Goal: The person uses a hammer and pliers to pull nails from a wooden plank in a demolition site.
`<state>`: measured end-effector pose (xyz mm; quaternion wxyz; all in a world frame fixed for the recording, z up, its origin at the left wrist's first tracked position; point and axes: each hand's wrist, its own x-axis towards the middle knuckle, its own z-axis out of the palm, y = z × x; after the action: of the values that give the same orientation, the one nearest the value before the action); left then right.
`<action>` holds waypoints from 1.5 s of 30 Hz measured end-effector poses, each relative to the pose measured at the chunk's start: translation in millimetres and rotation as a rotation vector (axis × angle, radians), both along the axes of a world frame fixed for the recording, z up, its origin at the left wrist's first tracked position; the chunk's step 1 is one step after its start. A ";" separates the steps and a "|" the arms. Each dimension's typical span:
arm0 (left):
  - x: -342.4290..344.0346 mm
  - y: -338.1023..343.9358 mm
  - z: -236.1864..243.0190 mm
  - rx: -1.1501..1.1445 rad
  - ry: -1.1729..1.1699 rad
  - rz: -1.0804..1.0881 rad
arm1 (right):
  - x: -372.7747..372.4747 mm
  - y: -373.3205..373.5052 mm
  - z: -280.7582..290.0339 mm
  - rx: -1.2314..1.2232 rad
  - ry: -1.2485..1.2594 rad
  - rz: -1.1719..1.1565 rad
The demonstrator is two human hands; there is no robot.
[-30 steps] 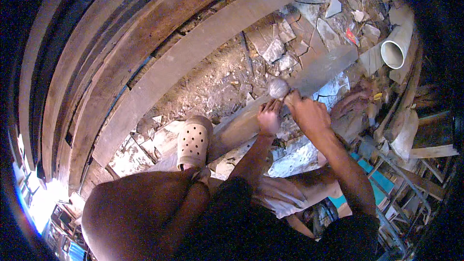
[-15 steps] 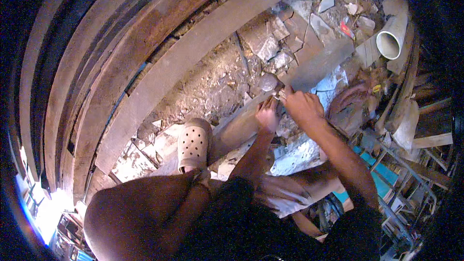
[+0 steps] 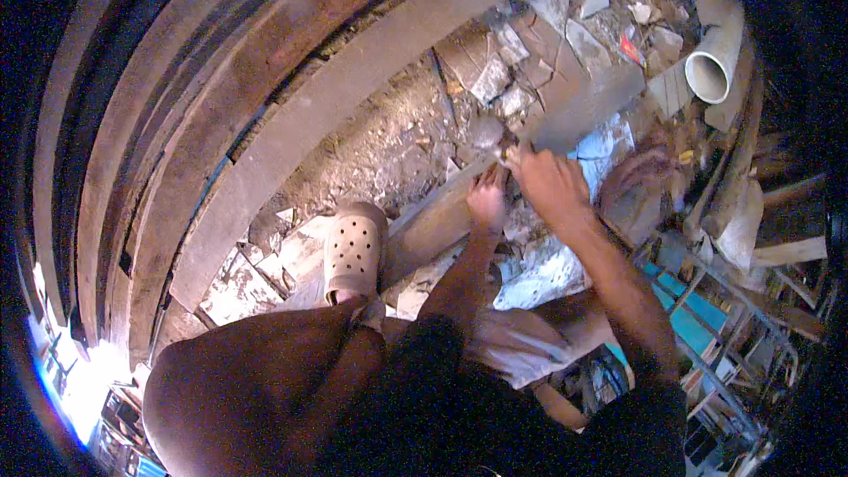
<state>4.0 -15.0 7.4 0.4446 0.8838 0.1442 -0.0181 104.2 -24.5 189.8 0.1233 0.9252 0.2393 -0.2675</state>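
Observation:
My right hand (image 3: pixel 552 184) is wrapped round the handle of a hammer (image 3: pixel 487 132). Its rounded grey head is blurred and sits just beyond my fingers, over a wooden plank (image 3: pixel 433 228). My left hand (image 3: pixel 486 200) is close below it, at the plank's edge, with the fingers pressed together. Whatever those fingers pinch is too small or hidden to make out. The plank runs diagonally from my foot toward the far right. My foot, in a cream clog with holes (image 3: pixel 353 252), rests at the plank's near end.
Long curved-looking timbers (image 3: pixel 291 150) line the left side. Broken tile pieces (image 3: pixel 495 79) and dirt cover the ground beyond the plank. A white pipe (image 3: pixel 708 78) lies at the far right. Right of my arm are a metal frame (image 3: pixel 715 380) and a teal panel (image 3: pixel 689 314).
The hammer head has shifted slightly up and left in the picture, and my right hand has moved a little with it. My left hand stays close to the same spot on the plank.

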 end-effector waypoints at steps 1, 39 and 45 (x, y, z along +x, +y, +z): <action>1.4 4.6 -1.0 0.013 0.045 -0.015 | -0.4 10.6 11.2 0.019 -0.019 -0.009; 9.4 40.1 21.3 -0.228 0.110 0.099 | -111.2 -132.6 2.3 0.438 -0.082 -0.536; 38.8 38.4 23.2 -0.068 0.322 -0.251 | -141.6 -212.6 -35.1 0.469 0.240 -1.249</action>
<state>42.8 23.5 30.6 0.4398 0.8650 0.1015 -0.2194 -37.4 -237.1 154.6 -0.2858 0.8560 -0.2763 -0.3304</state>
